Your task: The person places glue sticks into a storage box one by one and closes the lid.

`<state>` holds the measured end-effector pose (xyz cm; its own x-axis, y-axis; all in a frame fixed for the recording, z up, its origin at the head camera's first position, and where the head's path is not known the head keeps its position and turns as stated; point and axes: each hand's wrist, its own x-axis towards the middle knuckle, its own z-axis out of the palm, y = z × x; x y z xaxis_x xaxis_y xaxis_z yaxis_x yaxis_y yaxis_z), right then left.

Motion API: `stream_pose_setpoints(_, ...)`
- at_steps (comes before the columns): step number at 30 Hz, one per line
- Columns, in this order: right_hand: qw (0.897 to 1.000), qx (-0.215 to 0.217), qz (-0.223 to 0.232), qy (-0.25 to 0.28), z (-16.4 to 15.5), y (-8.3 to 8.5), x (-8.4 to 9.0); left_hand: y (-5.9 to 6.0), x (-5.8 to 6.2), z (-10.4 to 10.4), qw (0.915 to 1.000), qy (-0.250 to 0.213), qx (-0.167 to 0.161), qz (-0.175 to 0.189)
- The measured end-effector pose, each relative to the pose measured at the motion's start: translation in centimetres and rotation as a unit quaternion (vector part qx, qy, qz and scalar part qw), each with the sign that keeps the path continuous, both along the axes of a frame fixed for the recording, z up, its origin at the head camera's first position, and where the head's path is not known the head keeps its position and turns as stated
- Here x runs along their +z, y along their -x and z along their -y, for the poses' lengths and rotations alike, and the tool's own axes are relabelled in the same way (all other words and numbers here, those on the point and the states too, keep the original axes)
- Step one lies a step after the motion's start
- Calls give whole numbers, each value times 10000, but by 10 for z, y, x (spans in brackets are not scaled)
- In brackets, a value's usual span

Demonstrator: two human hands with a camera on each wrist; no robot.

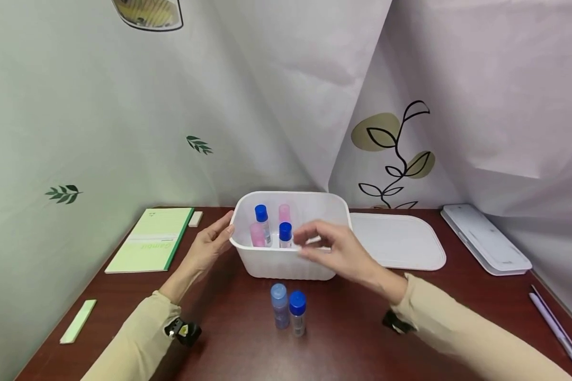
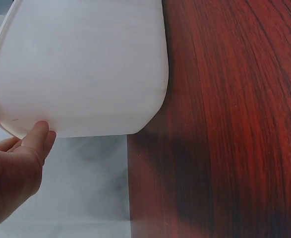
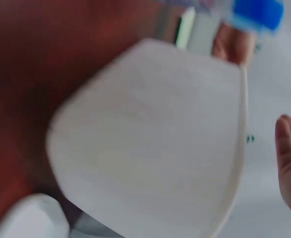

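A white plastic bin point(image 1: 291, 265) stands on the dark red table. My left hand point(image 1: 211, 244) grips its left rim, with fingertips against the outer wall in the left wrist view. Inside the bin stand two clear tubes with blue caps, one farther back point(image 1: 261, 214) and one nearer point(image 1: 285, 232), plus two pink-topped tubes point(image 1: 257, 234). My right hand point(image 1: 336, 248) hovers over the front right rim, fingers bent near the closer blue cap; I see nothing in it. In front of the bin, a pale blue tube point(image 1: 279, 307) and a blue-capped tube point(image 1: 297, 311) stand upright.
A flat white lid point(image 1: 400, 241) lies right of the bin, and a white case point(image 1: 486, 238) beyond it. A purple pen point(image 1: 559, 330) lies near the right edge. On the left are a green notebook point(image 1: 145, 243), an eraser point(image 1: 195, 219) and a pale green strip point(image 1: 78, 321).
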<state>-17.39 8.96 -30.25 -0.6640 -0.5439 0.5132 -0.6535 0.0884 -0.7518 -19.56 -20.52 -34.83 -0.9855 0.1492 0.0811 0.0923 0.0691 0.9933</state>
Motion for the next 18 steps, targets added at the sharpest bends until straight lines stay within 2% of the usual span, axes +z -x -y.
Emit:
stream_pose_setpoints(3, 9982, 560, 132, -189, -5, -17, -14, 0, 1, 0, 10000, 20, 4, 17)
stream_pose_setpoints(7, 9924, 999, 208, -683, -5, -26, -33, -1, 1, 1, 10000, 43, 10, 31)
stream_pose_setpoints(11, 9872, 1174, 439, -983, -4, -29, -41, -2, 1, 0, 10000, 1, -27, 27)
stream_pose_setpoints(18, 9818, 1277, 942, -1045, -8, -28, -41, -2, 2, -1, 10000, -49, -54, 4)
